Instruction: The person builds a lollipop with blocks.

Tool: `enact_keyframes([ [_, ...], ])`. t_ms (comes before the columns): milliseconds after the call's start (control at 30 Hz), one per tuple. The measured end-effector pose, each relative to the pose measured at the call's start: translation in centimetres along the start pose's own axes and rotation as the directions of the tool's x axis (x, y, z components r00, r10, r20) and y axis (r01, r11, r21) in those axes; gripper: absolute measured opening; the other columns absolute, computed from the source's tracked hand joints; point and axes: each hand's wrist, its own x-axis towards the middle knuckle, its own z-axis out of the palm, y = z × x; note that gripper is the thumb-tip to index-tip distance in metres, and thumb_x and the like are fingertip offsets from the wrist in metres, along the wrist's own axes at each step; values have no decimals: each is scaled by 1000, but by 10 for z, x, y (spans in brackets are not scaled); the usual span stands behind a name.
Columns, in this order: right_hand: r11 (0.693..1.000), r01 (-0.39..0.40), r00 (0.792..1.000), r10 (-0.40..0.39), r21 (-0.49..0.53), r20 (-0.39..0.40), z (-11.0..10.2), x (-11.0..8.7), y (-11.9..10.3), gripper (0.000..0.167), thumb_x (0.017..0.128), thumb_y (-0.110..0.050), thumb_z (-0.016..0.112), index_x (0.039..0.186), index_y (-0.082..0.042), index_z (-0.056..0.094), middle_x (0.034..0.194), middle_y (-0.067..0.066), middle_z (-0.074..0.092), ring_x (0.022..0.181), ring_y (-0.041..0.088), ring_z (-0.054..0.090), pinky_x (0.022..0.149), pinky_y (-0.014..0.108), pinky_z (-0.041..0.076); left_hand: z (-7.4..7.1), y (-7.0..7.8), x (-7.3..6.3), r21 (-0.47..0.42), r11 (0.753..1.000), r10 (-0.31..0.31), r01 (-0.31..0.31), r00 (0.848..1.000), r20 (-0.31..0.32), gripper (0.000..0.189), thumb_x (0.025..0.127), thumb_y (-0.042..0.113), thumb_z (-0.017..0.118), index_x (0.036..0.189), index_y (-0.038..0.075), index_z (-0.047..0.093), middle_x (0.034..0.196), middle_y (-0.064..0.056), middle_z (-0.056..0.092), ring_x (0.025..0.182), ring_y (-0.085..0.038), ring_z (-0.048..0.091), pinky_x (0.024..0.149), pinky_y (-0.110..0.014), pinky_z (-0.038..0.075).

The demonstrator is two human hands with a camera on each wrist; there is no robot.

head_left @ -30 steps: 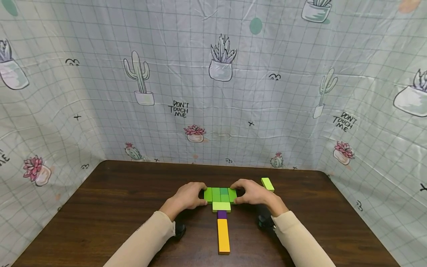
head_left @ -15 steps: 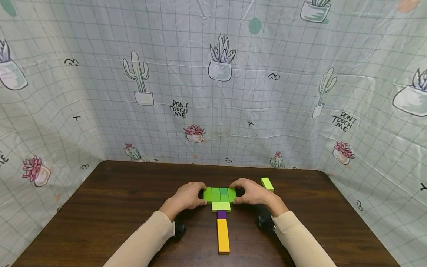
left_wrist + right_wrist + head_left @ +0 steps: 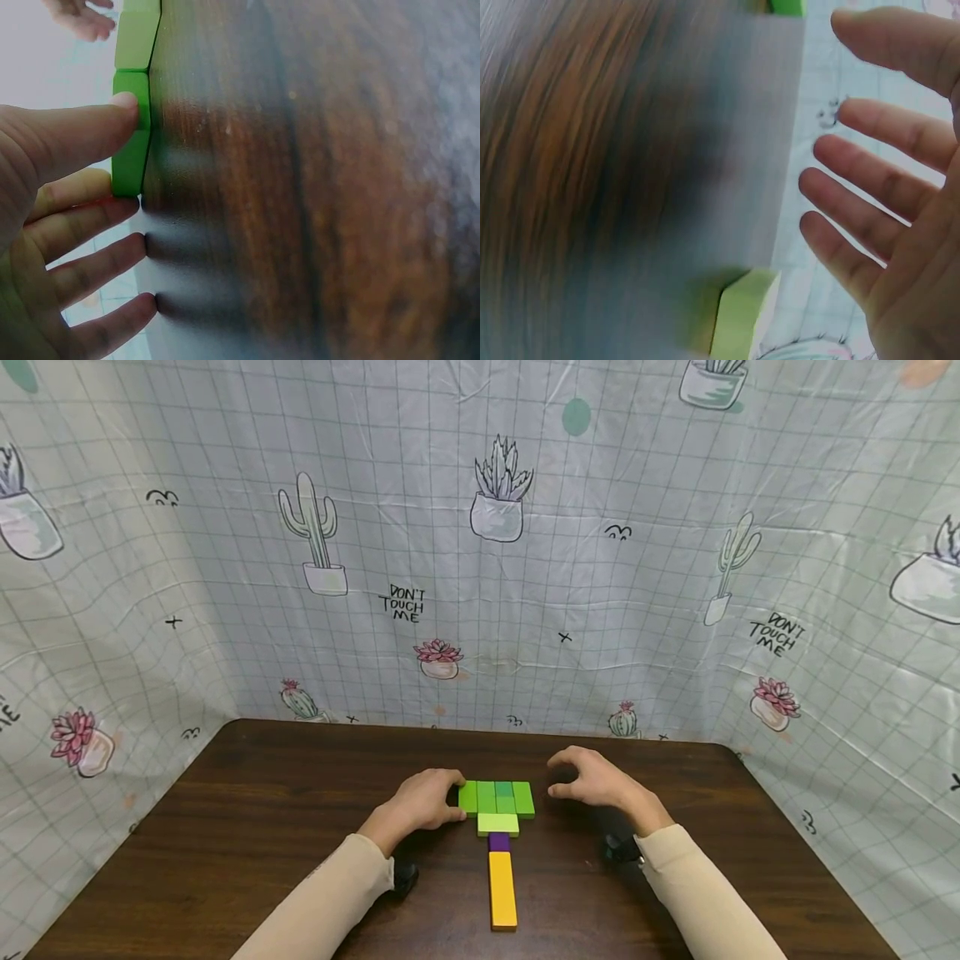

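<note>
A row of green blocks [image 3: 486,799] lies flat on the table, one of them with a darker green far end. My left hand [image 3: 420,800] pinches the leftmost green block [image 3: 130,169], thumb at the near side and index finger at the far side. Its other fingertips rest on the table in the left wrist view. A light green block [image 3: 497,825] lies crosswise below the row, followed by a small purple block [image 3: 498,842] and a long orange block [image 3: 502,891]. Holding nothing, my right hand [image 3: 592,778] hovers right of the row with fingers apart.
A separate light green block [image 3: 742,319] shows low in the right wrist view; in the head view the right hand hides it. Behind the dark wooden table [image 3: 300,768] hangs a pale gridded curtain [image 3: 480,610] printed with cacti.
My right hand has let go of the right end of the green row and moved right and slightly away, now covering the separate light green block. The left hand and the blocks stay put.
</note>
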Motion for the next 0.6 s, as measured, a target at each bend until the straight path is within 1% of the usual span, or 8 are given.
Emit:
enact_keyframes([
  [100, 999, 7, 999, -9, -36, -33, -3, 0, 10, 45, 82, -30, 74, 118, -5, 64, 123, 11, 58, 116, 31, 53, 96, 49, 43, 0, 0, 0, 5, 1000, 3, -3, 1000, -6, 51, 82, 30, 76, 126, 9, 60, 125, -10, 60, 117, -31, 54, 94, -46, 46],
  [233, 997, -7, 998, 1, -74, -68, -6, -3, 22, 45, 81, -29, 75, 117, -5, 64, 121, 12, 58, 113, 31, 53, 94, 49, 43, 1, 0, 1, 3, 1000, 5, -5, 1000, -5, 51, 82, 30, 76, 126, 9, 60, 126, -10, 59, 117, -31, 54, 94, -46, 46],
  [433, 990, -79, 994, 69, -117, -85, -12, -9, 32, 57, 81, -31, 75, 128, -3, 58, 129, 16, 51, 117, 36, 49, 93, 54, 42, 2, 0, 1, 1, 1000, 7, -7, 1000, -1, 51, 82, 30, 76, 126, 9, 60, 126, -10, 59, 117, -30, 54, 94, -46, 45],
  [500, 986, -103, 992, 91, -133, -91, -13, -11, 35, 62, 80, -33, 76, 131, -5, 56, 131, 16, 49, 117, 36, 48, 91, 52, 43, 2, 0, 1, 2, 1000, 6, -6, 1000, -1, 51, 82, 30, 76, 126, 9, 60, 126, -10, 59, 117, -30, 54, 94, -46, 45],
  [600, 981, -113, 991, 98, -159, -95, -15, -14, 40, 63, 80, -34, 75, 132, -5, 55, 131, 18, 49, 108, 32, 51, 83, 48, 45, 1, 0, 1, 0, 1000, 6, -6, 1000, -6, 51, 82, 30, 76, 126, 9, 60, 126, -10, 59, 117, -30, 54, 94, -46, 46],
])
